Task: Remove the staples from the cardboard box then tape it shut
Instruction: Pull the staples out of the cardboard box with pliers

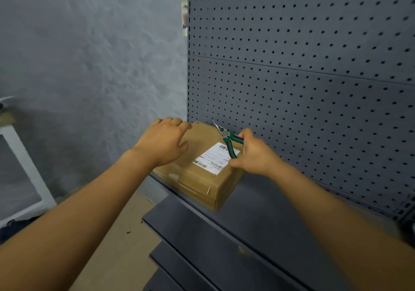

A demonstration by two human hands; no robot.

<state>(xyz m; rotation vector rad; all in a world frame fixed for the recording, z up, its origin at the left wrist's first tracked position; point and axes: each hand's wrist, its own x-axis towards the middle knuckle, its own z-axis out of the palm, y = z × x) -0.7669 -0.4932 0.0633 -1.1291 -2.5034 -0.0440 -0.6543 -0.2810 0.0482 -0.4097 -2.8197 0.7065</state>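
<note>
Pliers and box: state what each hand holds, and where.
Right hand grips the pliers by their green handles. Left hand rests open on the cardboard box, gripping nothing.

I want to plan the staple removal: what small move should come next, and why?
Probably lower the green-handled needle-nose pliers, which the right hand grips with tips raised, to the metal staple showing at the brown cardboard box's near edge; the left hand rests on it.
</note>
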